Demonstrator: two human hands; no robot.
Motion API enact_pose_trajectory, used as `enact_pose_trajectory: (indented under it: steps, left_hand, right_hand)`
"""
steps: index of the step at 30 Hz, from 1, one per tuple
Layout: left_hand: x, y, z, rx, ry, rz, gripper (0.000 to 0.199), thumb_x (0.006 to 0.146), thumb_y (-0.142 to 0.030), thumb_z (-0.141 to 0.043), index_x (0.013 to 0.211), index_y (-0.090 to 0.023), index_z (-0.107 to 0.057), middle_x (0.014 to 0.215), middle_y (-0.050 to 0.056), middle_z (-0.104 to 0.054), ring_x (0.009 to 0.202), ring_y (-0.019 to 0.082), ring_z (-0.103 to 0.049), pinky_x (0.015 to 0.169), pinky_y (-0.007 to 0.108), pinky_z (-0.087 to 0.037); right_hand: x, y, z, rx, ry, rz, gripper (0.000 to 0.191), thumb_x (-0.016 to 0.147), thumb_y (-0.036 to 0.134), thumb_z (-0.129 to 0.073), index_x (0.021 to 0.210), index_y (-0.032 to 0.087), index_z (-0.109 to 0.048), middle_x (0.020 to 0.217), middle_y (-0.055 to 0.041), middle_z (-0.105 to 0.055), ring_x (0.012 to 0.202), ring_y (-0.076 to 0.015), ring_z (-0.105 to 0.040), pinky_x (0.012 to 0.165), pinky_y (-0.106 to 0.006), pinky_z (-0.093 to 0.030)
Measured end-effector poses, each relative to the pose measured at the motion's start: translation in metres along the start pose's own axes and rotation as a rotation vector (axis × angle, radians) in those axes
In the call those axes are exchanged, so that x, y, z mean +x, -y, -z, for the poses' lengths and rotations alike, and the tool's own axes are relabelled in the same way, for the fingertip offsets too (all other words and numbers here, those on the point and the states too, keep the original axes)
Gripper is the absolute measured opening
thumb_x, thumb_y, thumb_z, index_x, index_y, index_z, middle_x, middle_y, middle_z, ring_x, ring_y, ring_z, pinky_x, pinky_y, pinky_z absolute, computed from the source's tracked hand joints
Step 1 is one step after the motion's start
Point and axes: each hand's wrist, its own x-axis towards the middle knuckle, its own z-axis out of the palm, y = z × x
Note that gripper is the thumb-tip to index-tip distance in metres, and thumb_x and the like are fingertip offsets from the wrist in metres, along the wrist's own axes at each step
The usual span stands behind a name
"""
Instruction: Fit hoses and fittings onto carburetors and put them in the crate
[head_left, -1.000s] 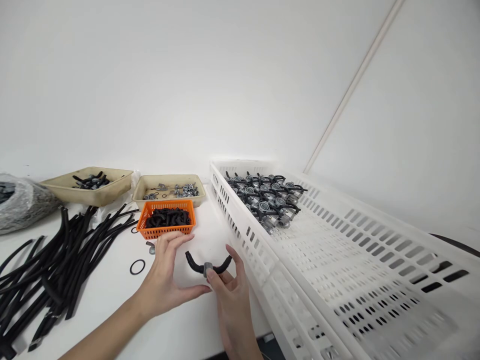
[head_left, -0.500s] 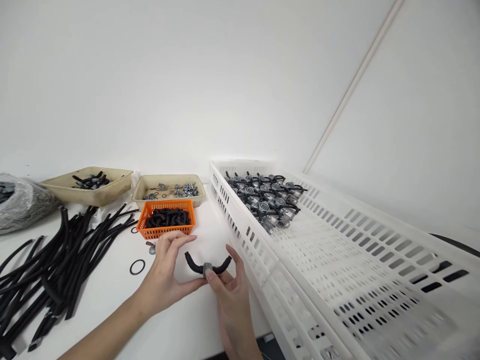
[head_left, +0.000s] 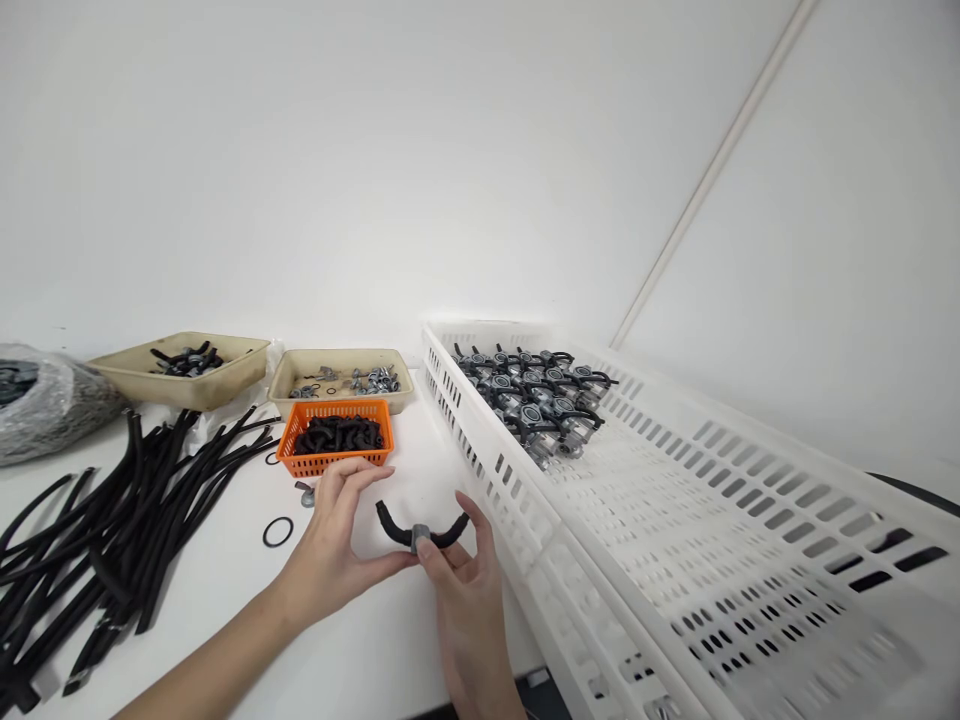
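A grey metal fitting (head_left: 421,537) has a short curved black hose (head_left: 391,524) on its left side and another black hose (head_left: 454,530) on its right. My right hand (head_left: 466,585) pinches the fitting, its thumb on the front; the index finger reaches up by the right hose's end. My left hand (head_left: 334,545) is open on the other side, fingers well apart from its thumb. That thumb's tip lies just below the fitting; whether it touches is hard to tell. A black O-ring (head_left: 278,532) and a small grey metal part (head_left: 306,494) lie left of my left hand.
An orange basket (head_left: 335,463) of short black hoses stands ahead. Behind it are two beige trays (head_left: 341,356) (head_left: 150,392) with metal parts. Long black hoses (head_left: 142,520) and a plastic bag (head_left: 67,410) lie left. A white crate (head_left: 615,500) on the right holds several assemblies (head_left: 532,390).
The whole view has shifted very slightly, so everything sits a little further right. Both hands and the fitting with its hoses keep nearly the same pose.
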Motion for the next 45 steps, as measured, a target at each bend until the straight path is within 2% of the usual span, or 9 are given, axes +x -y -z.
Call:
enact_pose_trajectory:
  steps: [12, 18, 23, 33, 40, 45]
  left_hand:
    - [0.0012, -0.0025, 0.0014, 0.001, 0.04, 0.006, 0.061, 0.071, -0.032, -0.079, 0.122, -0.029, -0.047, 0.116, 0.009, -0.04, 0.115, 0.029, -0.046, 0.097, 0.051, -0.042]
    - [0.0002, -0.0036, 0.0025, 0.014, 0.072, -0.049, 0.037, 0.074, -0.028, -0.078, 0.107, -0.033, -0.063, 0.118, 0.007, -0.036, 0.113, 0.029, -0.044, 0.094, 0.049, -0.043]
    - [0.0001, -0.0057, 0.0033, 0.008, 0.083, -0.068, 0.024, 0.076, -0.028, -0.076, 0.099, -0.032, -0.068, 0.117, 0.007, -0.035, 0.112, 0.029, -0.043, 0.092, 0.048, -0.042]
    - [-0.0012, -0.0051, 0.0039, 0.041, 0.106, -0.058, 0.023, 0.076, -0.029, -0.076, 0.097, -0.033, -0.07, 0.117, 0.007, -0.038, 0.113, 0.028, -0.04, 0.094, 0.046, -0.04]
    - [-0.0005, -0.0051, 0.0051, 0.046, 0.112, -0.067, 0.022, 0.076, -0.026, -0.075, 0.096, -0.031, -0.069, 0.115, 0.007, -0.039, 0.111, 0.029, -0.04, 0.092, 0.047, -0.039]
    - [0.0001, -0.0051, 0.0052, 0.046, 0.088, -0.07, 0.023, 0.075, -0.025, -0.075, 0.096, -0.031, -0.069, 0.114, 0.007, -0.04, 0.11, 0.029, -0.042, 0.091, 0.047, -0.04]
  right_hand:
    - [0.0006, -0.0019, 0.0009, 0.003, 0.019, -0.001, 0.08, 0.056, 0.032, -0.086, 0.123, 0.02, -0.044, 0.072, -0.0038, -0.075, 0.069, -0.0167, -0.066, 0.075, -0.031, -0.048]
    - [0.0012, -0.0039, 0.0021, -0.014, 0.029, 0.003, 0.079, 0.057, 0.031, -0.086, 0.123, 0.021, -0.045, 0.071, -0.0025, -0.074, 0.068, -0.0162, -0.065, 0.072, -0.029, -0.047]
    - [0.0018, -0.0051, 0.0019, -0.007, 0.037, 0.001, 0.081, 0.055, 0.033, -0.087, 0.124, 0.022, -0.045, 0.07, -0.0013, -0.073, 0.069, -0.0168, -0.066, 0.072, -0.029, -0.048]
    - [0.0021, -0.005, 0.0024, -0.013, 0.065, -0.012, 0.083, 0.057, 0.033, -0.086, 0.126, 0.021, -0.042, 0.072, -0.0019, -0.074, 0.07, -0.0164, -0.065, 0.074, -0.029, -0.048]
    - [0.0033, -0.0091, 0.0008, -0.022, 0.038, 0.003, 0.081, 0.056, 0.035, -0.086, 0.124, 0.021, -0.046, 0.065, 0.0009, -0.071, 0.067, -0.0189, -0.066, 0.068, -0.031, -0.048]
    - [0.0025, -0.0081, -0.0005, -0.024, 0.026, -0.003, 0.078, 0.056, 0.037, -0.086, 0.123, 0.021, -0.048, 0.067, 0.0001, -0.071, 0.069, -0.0198, -0.067, 0.071, -0.032, -0.048]
